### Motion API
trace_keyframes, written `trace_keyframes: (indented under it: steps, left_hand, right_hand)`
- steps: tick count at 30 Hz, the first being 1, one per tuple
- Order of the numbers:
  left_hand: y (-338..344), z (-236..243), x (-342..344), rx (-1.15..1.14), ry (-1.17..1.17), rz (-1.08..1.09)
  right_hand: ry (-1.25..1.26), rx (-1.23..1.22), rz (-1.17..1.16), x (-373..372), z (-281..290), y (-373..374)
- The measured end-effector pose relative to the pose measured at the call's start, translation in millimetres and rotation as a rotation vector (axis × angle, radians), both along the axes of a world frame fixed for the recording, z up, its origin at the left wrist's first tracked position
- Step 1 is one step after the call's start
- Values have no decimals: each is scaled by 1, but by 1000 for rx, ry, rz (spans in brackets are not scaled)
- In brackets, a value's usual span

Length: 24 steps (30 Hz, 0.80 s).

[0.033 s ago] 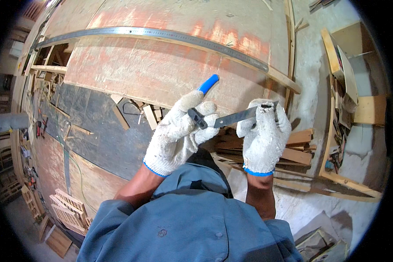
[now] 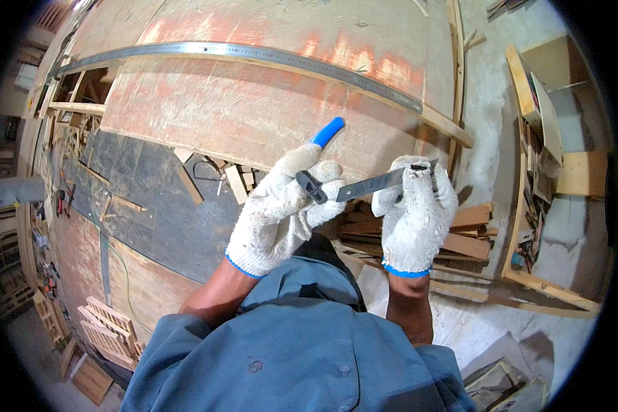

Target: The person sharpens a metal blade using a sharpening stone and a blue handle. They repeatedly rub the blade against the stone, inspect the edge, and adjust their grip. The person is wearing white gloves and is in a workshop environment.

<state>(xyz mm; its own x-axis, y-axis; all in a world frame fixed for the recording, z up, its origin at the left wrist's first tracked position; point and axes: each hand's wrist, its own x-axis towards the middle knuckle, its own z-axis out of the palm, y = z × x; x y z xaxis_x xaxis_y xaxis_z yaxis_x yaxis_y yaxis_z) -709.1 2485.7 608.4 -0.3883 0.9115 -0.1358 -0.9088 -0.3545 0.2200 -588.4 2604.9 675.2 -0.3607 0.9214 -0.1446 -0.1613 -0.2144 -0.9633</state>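
Note:
In white work gloves with blue cuffs, my left hand (image 2: 268,220) grips a blue-bodied tool (image 2: 328,132) that points up and away, along with a small black plastic piece (image 2: 310,185) at the fingers. My right hand (image 2: 415,220) pinches a flat grey metal blade (image 2: 369,184) with a hole at its left end. The blade runs leftward to my left hand's fingers; whether it joins the tool there, I cannot tell. Both hands are held in front of my blue shirt (image 2: 295,357), over the work area.
A long steel rule (image 2: 261,57) lies on a timber strip across a worn plywood board (image 2: 220,103). Offcuts (image 2: 235,184) and hand tools (image 2: 69,200) are on the dark surface at left. Wood pieces (image 2: 467,244) are stacked right of me, beside a timber frame (image 2: 549,292).

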Motion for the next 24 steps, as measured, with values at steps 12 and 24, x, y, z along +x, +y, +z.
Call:
trace_keyframes:
  steps: [12, 24]
  left_hand:
    - [-3, 8, 2, -75, 28, -37]
    - [-10, 17, -2, -251, 381, -189]
  right_hand:
    - [53, -29, -6, -4, 0, -3]
    - [22, -40, 13, -5, -2, -4]
